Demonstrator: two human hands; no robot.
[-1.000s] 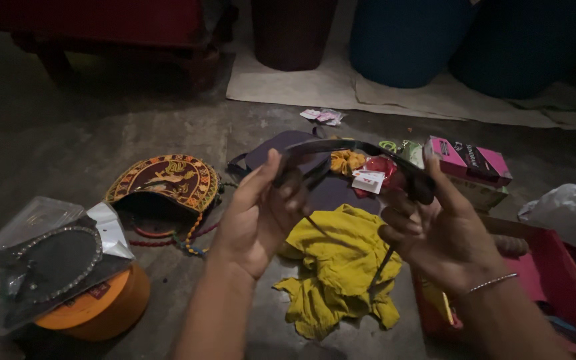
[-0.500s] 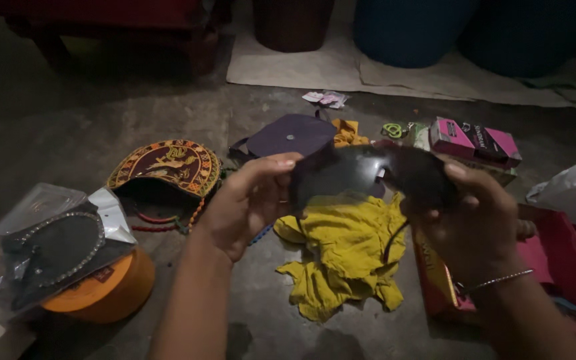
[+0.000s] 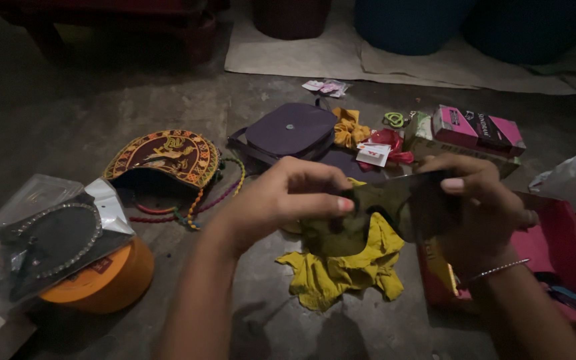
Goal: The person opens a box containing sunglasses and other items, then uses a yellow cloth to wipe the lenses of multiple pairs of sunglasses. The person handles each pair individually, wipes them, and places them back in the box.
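at the centre of the frame our left hand (image 3: 281, 200) and right hand (image 3: 481, 200) pinch the dark sunglasses (image 3: 395, 207) at either end, above the yellow cloth (image 3: 341, 273).

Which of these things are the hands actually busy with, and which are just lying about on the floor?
In hand:
dark sunglasses, held between left hand and right hand

Lying about:
yellow cloth
purple bag
embroidered purse
pink box
orange tin
red tray
white plastic bag
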